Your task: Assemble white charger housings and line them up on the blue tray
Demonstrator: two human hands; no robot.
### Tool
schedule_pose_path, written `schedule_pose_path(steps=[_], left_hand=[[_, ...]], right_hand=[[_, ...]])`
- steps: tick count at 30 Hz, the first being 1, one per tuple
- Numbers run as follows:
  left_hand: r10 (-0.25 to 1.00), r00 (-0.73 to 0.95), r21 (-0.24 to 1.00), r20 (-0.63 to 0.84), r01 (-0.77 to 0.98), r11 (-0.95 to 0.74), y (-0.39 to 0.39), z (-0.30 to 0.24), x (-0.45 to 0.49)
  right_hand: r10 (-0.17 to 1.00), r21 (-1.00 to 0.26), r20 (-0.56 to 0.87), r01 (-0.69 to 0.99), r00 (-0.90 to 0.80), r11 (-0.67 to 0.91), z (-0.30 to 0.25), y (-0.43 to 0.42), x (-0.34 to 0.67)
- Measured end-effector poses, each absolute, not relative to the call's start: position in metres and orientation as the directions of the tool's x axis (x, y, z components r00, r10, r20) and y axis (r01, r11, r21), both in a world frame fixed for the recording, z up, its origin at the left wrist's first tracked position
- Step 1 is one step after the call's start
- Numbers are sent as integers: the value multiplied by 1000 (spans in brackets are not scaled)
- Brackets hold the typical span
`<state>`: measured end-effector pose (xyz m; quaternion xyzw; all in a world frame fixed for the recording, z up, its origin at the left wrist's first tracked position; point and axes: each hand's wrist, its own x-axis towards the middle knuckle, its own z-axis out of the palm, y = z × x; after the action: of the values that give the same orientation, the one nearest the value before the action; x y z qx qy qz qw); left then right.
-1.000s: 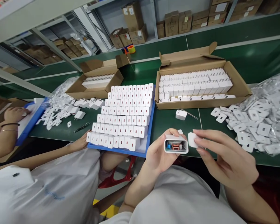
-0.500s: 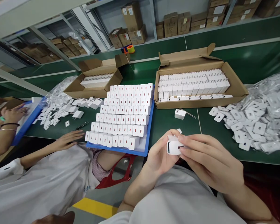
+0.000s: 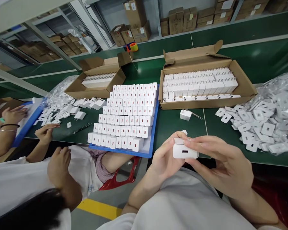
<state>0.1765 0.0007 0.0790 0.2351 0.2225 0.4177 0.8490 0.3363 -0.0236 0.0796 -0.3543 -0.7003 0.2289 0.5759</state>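
A white USB charger point(image 3: 185, 153) is held up in front of my body, its port face turned toward me. My left hand point(image 3: 163, 158) is closed around its left side, with fingers hidden behind it. My right hand point(image 3: 224, 164) pinches the right side, fingertips on the top edge and thumb at the lower right corner. The end plate lies over the charger's face. A small white piece point(image 3: 184, 132) shows just behind my left fingertips. Another white charger point(image 3: 185, 115) lies on the green bench beyond, next to metal tweezers point(image 3: 195, 115).
A blue tray point(image 3: 154, 134) bears rows of white chargers. Behind stands a cardboard box point(image 3: 206, 103) of chargers with pins up. Loose end plates point(image 3: 259, 127) and plastic bags are piled right. At left are a co-worker's hands point(image 3: 46, 132), a second box point(image 3: 86, 93) and more loose parts.
The end plate, which left a dark gap at the charger's left side, now sits flush across the face. My right fingers have shifted right. The co-worker's hands at left have moved.
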Motion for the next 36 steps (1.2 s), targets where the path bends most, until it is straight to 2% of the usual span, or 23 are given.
schedule_pose_path(steps=[5,9,15,19,23,26,30,32,36], left_hand=[[807,547,560,-222,-606,565,1,79,177],[816,548,554,-186,-627,547,2,81,177],[821,542,550,-182,-636,541,2,83,177],[834,519,569,-186,-635,522,1,83,177],[848,482,634,-221,-590,500,0,82,175],[856,473,718,-210,-519,463,-1,82,173],[895,394,932,-208,-198,304,-4,85,167],[890,404,960,-211,-86,267,-5,86,164],[896,434,986,-95,-84,145,-7,90,162]], right_hand=[[761,-719,641,267,-103,642,84,-26,338],[734,-682,668,293,-122,670,90,-29,340],[797,-717,583,361,-159,597,92,-29,343],[781,-694,601,372,-171,616,92,-27,342],[777,-640,596,464,-203,613,93,-26,342],[765,-630,609,459,-208,626,95,-25,342],[740,-613,642,444,-202,653,94,-23,342],[728,-603,653,439,-208,666,92,-23,342],[737,-638,631,378,-244,671,91,-23,343]])
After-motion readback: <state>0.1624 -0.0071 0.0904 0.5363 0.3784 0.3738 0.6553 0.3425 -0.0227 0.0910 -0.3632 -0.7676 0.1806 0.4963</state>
